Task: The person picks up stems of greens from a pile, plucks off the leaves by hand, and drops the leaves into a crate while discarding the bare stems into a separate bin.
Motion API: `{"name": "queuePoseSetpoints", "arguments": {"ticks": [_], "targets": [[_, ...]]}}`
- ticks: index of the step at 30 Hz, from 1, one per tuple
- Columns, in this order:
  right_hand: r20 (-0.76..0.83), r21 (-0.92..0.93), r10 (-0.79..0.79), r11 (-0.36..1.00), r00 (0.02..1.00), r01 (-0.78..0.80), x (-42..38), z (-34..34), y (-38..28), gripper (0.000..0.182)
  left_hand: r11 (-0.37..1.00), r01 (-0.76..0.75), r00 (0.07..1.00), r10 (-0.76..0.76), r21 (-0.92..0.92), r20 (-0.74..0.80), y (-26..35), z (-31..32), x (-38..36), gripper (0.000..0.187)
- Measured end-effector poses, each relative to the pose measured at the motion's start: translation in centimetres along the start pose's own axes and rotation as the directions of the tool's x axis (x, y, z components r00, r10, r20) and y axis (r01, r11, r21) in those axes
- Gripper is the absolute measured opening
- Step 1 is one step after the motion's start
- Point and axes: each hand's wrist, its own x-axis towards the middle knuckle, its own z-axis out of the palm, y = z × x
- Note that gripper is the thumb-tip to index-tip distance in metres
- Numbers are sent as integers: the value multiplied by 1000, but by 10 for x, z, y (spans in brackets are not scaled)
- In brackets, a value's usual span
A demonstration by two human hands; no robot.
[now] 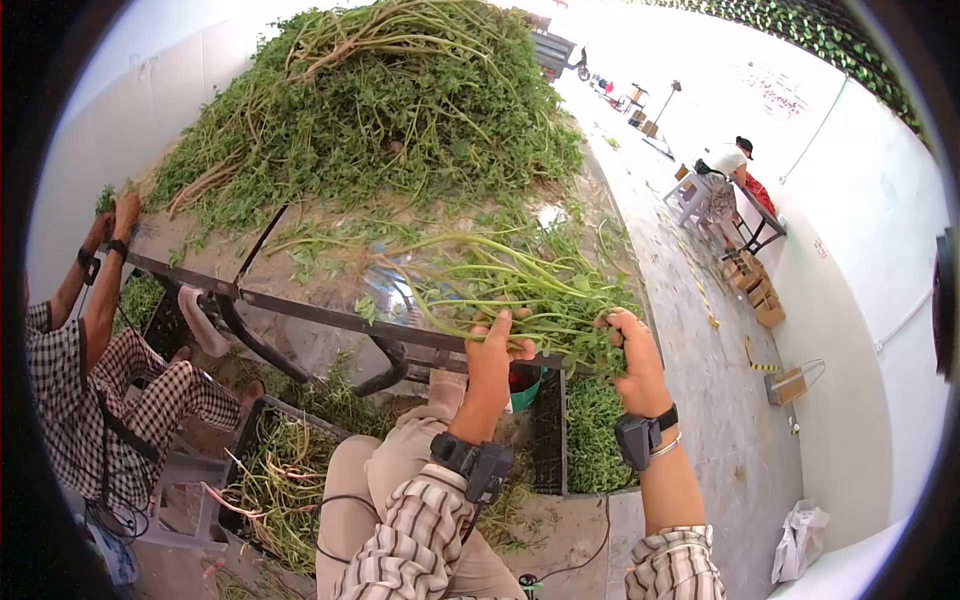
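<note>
A bunch of long leafy green stems (490, 265) lies across the near edge of the metal table (330, 235). My left hand (492, 352) is closed around the lower stems, thumb on top, at the table edge. My right hand (637, 352) is closed on the leafy tops (595, 345) at the bunch's right end; the fingertips pinch some of the leaves. Behind the bunch rises a large heap of the same greens (390, 120). Loose sprigs and leaf bits lie scattered between.
Below the table edge stand a crate of cut greens (598, 440) on the right and a crate of stalks (285, 470) on the left. A co-worker in checks (85, 400) sits at left, handling greens. Another person (722, 185) works by the far wall near cardboard boxes (750, 282).
</note>
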Motion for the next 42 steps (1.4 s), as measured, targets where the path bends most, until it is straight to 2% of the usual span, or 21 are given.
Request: {"name": "queuePoseSetpoints", "arguments": {"ticks": [2, 3, 6, 8, 12, 14, 15, 16, 19, 21, 23, 28, 30, 31, 33, 34, 36, 37, 38, 40, 42], "targets": [[-148, 110, 85, 991, 985, -69, 1, 3, -6, 11, 1000, 14, 1000, -14, 2, -1, -1, -1, 1, 27], [-150, 112, 83, 991, 985, -66, 4, -1, -3, 11, 1000, 14, 1000, -14, 4, 3, -1, 0, 1, 27], [-89, 63, 5, 998, 996, 0, 11, -14, 8, 10, 1000, -3, 1000, 3, 13, 8, 2, 3, -1, 28], [-71, -186, -100, 979, 992, 85, 3, -13, 9, 13, 1000, -3, 999, 4, 9, -49, 5, 8, -5, 22], [22, -294, -85, 952, 996, 88, -16, -13, 20, 16, 1000, -5, 1000, 5, 27, -18, 4, 6, -4, 23], [102, -489, -224, 837, 969, 245, -23, -11, 26, 19, 1000, -17, 999, 17, 20, -27, 5, 8, -4, 26], [145, -526, -229, 806, 963, 271, -25, -9, 28, 18, 999, -22, 999, 23, 24, -22, 4, 9, -2, 26], [146, -521, -224, 811, 964, 267, -29, -7, 28, 18, 1000, -19, 999, 20, 23, -36, 2, 8, -2, 28], [238, -623, -290, 687, 927, 375, -37, -2, 33, 15, 1000, -14, 998, 14, 0, -55, 4, 7, -5, 30], [253, -639, -306, 660, 918, 396, -38, -1, 40, 15, 1000, -7, 998, 5, -28, -60, 3, 8, -6, 31], [294, -667, -339, 597, 894, 446, -41, 4, 42, 15, 997, -23, 998, 27, 78, -50, 1, 8, -4, 34], [335, -676, -367, 548, 868, 493, -45, 10, 55, 18, 989, -22, 999, 27, 145, -29, 4, 10, -4, 31], [363, -673, -435, 490, 824, 554, -44, 12, 59, 18, 988, -26, 999, 31, 154, -32, 5, 10, -5, 30], [363, -675, -433, 488, 825, 553, -44, 11, 56, 18, 990, -15, 999, 20, 140, -33, 4, 8, -4, 28], [286, -683, -179, 650, 941, 331, -45, 12, 45, 19, 992, -3, 999, 8, 123, -34, 2, 7, -2, 27], [285, -686, -176, 650, 942, 329, -46, 11, 43, 19, 995, -8, 1000, 10, 97, -25, 1, 7, -2, 27], [227, -639, -219, 702, 949, 314, -46, 10, 40, 21, 998, -7, 1000, 8, 69, -21, 1, 7, -2, 28], [196, -633, -279, 696, 940, 339, -46, 8, 40, 19, 998, -18, 1000, 19, 66, -23, 2, 9, -3, 27], [197, -636, -272, 696, 942, 334, -45, 7, 37, 19, 998, -28, 999, 30, 62, -26, 3, 10, -3, 27], [134, -642, -401, 662, 906, 388, -45, 5, 28, 20, 998, -21, 999, 22, 57, -26, 3, 9, -3, 26], [122, -655, -400, 655, 908, 377, -45, 8, 22, 19, 994, 2, 1000, 1, 110, -23, 5, 9, -5, 23]]}}
